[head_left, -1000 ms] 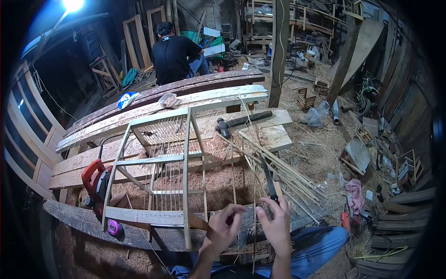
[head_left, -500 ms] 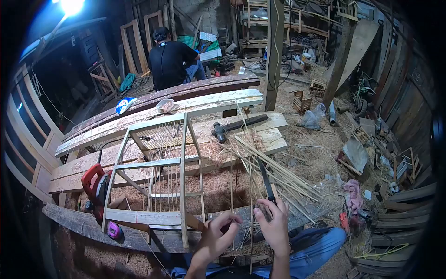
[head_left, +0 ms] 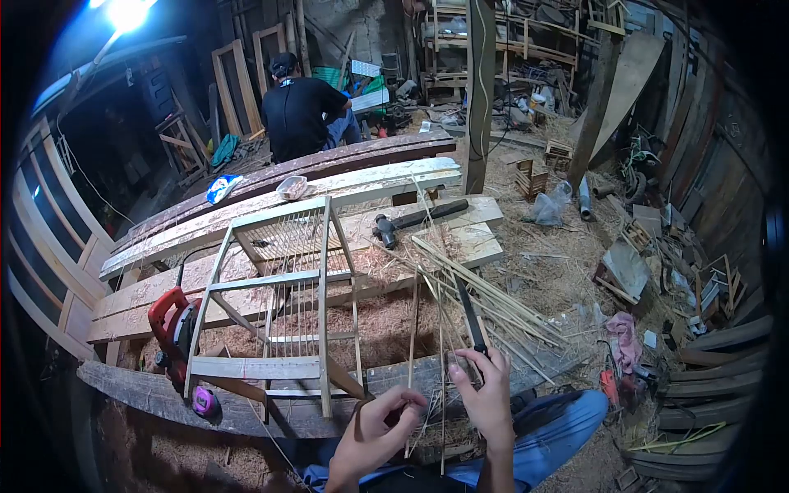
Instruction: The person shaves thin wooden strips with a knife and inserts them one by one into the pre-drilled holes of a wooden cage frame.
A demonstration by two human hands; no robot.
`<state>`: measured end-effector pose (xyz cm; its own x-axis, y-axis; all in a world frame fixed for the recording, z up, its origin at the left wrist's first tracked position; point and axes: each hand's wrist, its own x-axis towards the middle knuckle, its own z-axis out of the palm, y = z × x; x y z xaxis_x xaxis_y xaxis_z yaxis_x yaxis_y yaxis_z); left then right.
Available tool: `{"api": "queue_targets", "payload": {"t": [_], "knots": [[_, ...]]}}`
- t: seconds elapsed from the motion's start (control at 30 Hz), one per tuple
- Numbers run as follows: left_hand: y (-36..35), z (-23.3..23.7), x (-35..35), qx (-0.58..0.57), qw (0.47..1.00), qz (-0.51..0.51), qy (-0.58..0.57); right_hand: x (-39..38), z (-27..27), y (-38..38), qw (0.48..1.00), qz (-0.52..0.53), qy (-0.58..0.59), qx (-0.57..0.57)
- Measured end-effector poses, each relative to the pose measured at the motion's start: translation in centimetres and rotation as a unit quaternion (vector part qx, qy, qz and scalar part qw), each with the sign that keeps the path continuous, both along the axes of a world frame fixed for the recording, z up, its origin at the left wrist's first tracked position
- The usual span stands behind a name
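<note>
Sawdust-covered floor [head_left: 567, 283] extends right of the slatted wooden frame [head_left: 265, 281]. Right of the frame: thin strips [head_left: 491, 292], fanned; dark blade [head_left: 469, 311] among them, adjoining the right hand [head_left: 486, 403]. Left hand [head_left: 376, 440]: nearer the frame. Fingers of both curled; closure on strip or blade indeterminable.

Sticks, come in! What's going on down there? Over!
Left hand, right hand: fingers bent, grips unclear. Thin sticks piled ahead. Dark blade by right hand, watch out.
</note>
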<state>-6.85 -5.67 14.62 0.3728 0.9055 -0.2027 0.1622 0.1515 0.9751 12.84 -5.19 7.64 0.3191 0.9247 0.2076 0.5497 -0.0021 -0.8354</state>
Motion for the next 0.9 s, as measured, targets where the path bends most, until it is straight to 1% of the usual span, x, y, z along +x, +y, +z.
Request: {"api": "queue_targets", "payload": {"t": [0.07,0.1,0.17,0.23,0.3,0.33,0.4,0.43,0.47,0.53,0.6,0.63,0.67,0.7,0.73,0.8,0.87,0.9], "knots": [[0.0,-0.8,0.0,0.059,0.998,-0.018,0.018,0.0,0.1,-0.3,1.0,0.002,0.005,0.003],[0.0,-1.1,0.2,0.06,0.998,-0.02,0.017,0.0,0.1,-0.5,1.0,0.005,0.012,0.004],[-0.1,-1.6,0.6,0.105,0.994,-0.012,0.033,-0.1,0.3,-0.9,1.0,0.001,0.008,0.01],[0.4,-1.8,1.4,0.127,0.991,-0.008,0.042,-0.3,1.0,-1.1,1.0,-0.002,0.002,0.018],[0.9,-1.7,2.4,0.164,0.985,0.005,0.059,-0.4,2.2,-1.4,0.999,-0.005,0.047,-0.002],[1.2,-2.3,2.9,0.164,0.985,0.003,0.058,-0.2,2.0,-1.4,0.999,-0.007,0.045,-0.002],[2.1,-3.6,4.0,0.213,0.977,0.016,0.003,0.5,1.5,-1.1,0.995,-0.014,0.08,0.063],[2.2,-3.3,4.6,0.207,0.978,0.014,0.007,0.4,1.3,-1.0,0.99,-0.048,0.097,0.093],[2.2,-3.7,5.2,0.208,0.978,0.01,0.004,0.5,1.4,-1.2,0.99,-0.052,0.095,0.094],[2.7,-5.5,6.3,0.161,0.983,0.019,-0.086,0.9,1.5,-1.4,0.973,-0.077,0.199,0.084],[2.8,-6.7,6.9,0.142,0.984,0.007,-0.11,1.1,1.0,-1.5,0.973,-0.081,0.194,0.096],[2.7,-7.0,7.1,0.119,0.984,0.001,-0.13,1.0,0.5,-1.6,0.976,-0.083,0.167,0.114],[2.6,-7.3,7.3,0.094,0.984,-0.005,-0.149,0.9,0.0,-1.7,0.978,-0.086,0.14,0.129],[2.4,-7.5,7.3,0.046,0.986,-0.013,-0.159,0.8,-0.4,-1.8,0.977,-0.086,0.149,0.125],[2.5,-8.1,7.3,0.041,0.986,-0.02,-0.162,0.6,-0.7,-2.0,0.972,-0.088,0.179,0.125],[2.8,-9.7,7.2,0.031,0.988,-0.064,-0.138,0.2,-0.8,-2.0,0.968,-0.112,0.175,0.143],[2.9,-10.7,6.8,0.024,0.984,-0.085,-0.153,0.3,-0.9,-2.3,0.97,-0.123,0.173,0.122],[3.0,-10.7,6.5,0.031,0.98,-0.12,-0.155,0.4,-1.1,-2.2,0.971,-0.122,0.168,0.12]]}}
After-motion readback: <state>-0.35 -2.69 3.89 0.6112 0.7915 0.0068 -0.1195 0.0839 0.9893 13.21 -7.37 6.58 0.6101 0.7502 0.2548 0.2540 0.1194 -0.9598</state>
